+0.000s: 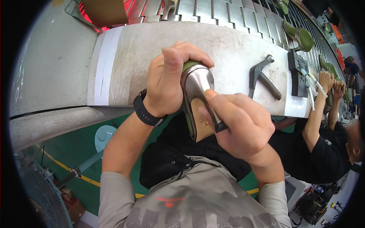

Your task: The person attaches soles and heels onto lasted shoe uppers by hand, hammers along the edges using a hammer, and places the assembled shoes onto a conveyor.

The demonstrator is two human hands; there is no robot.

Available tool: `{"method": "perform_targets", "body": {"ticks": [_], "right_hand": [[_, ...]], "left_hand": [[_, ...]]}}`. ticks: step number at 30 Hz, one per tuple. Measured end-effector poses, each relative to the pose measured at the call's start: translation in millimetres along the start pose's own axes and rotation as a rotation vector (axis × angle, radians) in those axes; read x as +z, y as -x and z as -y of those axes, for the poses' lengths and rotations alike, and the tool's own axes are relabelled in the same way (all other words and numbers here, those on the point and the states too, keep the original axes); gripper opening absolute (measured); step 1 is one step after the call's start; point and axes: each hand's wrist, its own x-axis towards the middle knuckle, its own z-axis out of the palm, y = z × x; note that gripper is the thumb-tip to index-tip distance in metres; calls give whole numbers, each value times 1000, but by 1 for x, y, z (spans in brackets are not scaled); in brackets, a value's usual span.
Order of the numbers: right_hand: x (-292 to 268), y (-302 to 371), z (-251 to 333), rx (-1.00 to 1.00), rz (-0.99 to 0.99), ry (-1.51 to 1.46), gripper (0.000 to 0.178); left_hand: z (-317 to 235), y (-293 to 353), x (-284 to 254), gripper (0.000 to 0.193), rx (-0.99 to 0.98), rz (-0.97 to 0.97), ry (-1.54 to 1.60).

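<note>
A green high-heeled shoe [196,84] with a metallic heel and a tan sole is held between my two hands, above the near edge of the workbench. My left hand [169,74] is wrapped round the back of the shoe, its thumb raised and a black band on the wrist. Closed on the heel, my right hand [243,121] lays its thumb along the metallic surface near the dark heel tip. Palm and fingers hide part of the shoe's sides. To the right on the bench lies a hammer [266,78], apart from both hands.
Behind the bench [224,49] runs a slatted metal conveyor [224,13] with other green shoes [300,36] on it. A black block [297,72] and white tubes [312,81] sit at the right. A co-worker [315,148] works there. A fan [45,195] stands lower left.
</note>
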Motion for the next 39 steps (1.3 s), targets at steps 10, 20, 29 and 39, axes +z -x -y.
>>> {"method": "perform_targets", "body": {"ticks": [10,20,29,39], "right_hand": [[24,-46,-60,89,4,146,30],[-7,-65,-59,1010,599,-363,42],[9,-82,-64,878,704,-137,50],[6,-72,-60,872,607,-273,35]], "left_hand": [[43,-62,-11,50,-189,88,310],[59,-53,-8,40,-30,-25,318],[58,-55,-2,43,-38,-98,278],[54,-58,-2,43,-97,-124,178]]}}
